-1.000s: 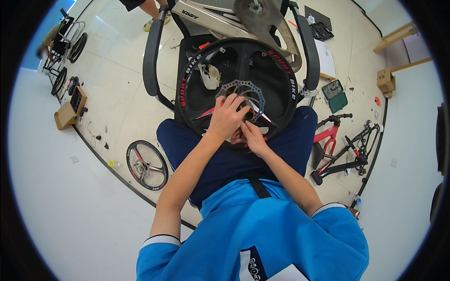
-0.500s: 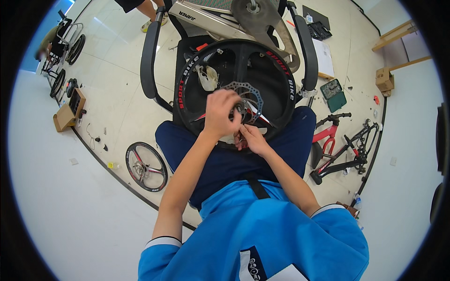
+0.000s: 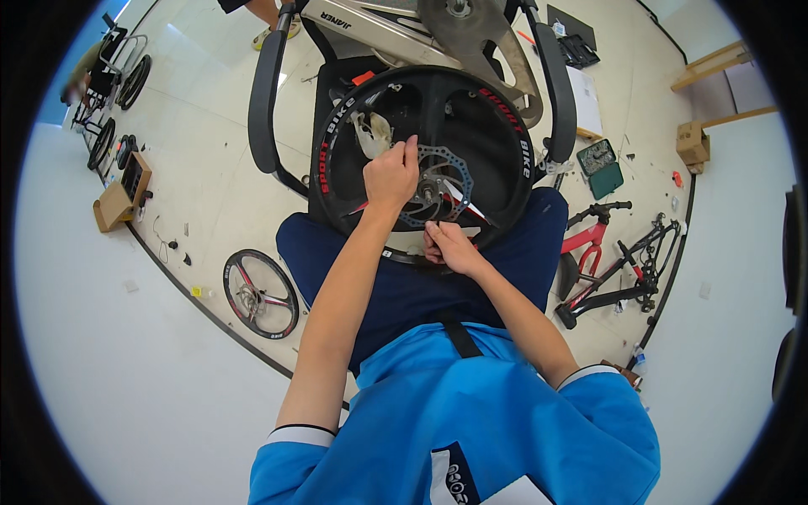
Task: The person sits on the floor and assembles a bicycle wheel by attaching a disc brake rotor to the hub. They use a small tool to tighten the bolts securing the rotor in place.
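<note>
A black bicycle wheel (image 3: pixel 335 195) with red and white lettering lies flat across my thighs and the chair seat. At its hub sits a perforated brake disc (image 3: pixel 465 175), with the axle (image 3: pixel 428 194) showing in the middle. My left hand (image 3: pixel 391 178) is closed, at the disc's upper left edge; anything inside its fingers is hidden. My right hand (image 3: pixel 453 247) has its fingers bent and pressed together at the disc's near edge, over the wheel's near rim. What they grip, if anything, I cannot make out. A crumpled whitish glove or cloth (image 3: pixel 373 135) lies left of the disc.
Black chair armrests (image 3: pixel 267 101) flank the wheel, with a silver bike frame (image 3: pixel 370 29) beyond it. Another wheel (image 3: pixel 261 295) is on the floor at left. Red and black bike frames (image 3: pixel 623 278), an open green case (image 3: pixel 600 168) and a cardboard box (image 3: pixel 692 145) are at right.
My left hand has moved off the axle, up and to the left, and closed. The hub now shows. My right hand stays near the disc's near edge.
</note>
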`<state>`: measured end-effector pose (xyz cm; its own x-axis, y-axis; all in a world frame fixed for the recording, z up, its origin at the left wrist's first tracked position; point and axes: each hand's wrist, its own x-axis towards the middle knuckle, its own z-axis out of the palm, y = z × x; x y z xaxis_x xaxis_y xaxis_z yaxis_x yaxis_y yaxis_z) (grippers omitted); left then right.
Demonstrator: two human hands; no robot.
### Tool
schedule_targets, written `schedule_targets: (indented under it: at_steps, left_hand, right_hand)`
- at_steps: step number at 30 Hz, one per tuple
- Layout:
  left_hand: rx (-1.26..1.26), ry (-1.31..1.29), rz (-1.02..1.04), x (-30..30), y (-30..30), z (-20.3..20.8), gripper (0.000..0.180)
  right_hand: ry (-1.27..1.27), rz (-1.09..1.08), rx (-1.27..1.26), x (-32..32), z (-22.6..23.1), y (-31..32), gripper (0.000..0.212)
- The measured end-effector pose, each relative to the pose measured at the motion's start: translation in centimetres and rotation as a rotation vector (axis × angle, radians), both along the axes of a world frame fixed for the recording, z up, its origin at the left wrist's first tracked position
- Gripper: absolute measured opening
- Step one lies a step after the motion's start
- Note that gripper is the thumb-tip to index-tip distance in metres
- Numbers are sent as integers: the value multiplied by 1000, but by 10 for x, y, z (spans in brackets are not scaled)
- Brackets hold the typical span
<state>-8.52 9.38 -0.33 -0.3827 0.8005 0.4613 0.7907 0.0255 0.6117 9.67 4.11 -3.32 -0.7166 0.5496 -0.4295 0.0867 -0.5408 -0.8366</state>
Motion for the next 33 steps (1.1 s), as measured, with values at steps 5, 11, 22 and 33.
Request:
schedule_targets:
  at_steps: [5,11,22,33]
  left_hand:
    - [4,-11,5,-1,-1,-4,39]
    - [36,-25,34,-1,-2,-9,41]
    - [29,2,53,0,-1,-14,40]
    - [0,-13,76,2,-6,-4,43]
  right_hand:
    - [-16,65,-58,7,2,8,45]
    - [-63,111,-49,9,5,14,47]
    - [-521,315,856,56,39,50,46]
    - [-640,215,898,71,115,83,42]
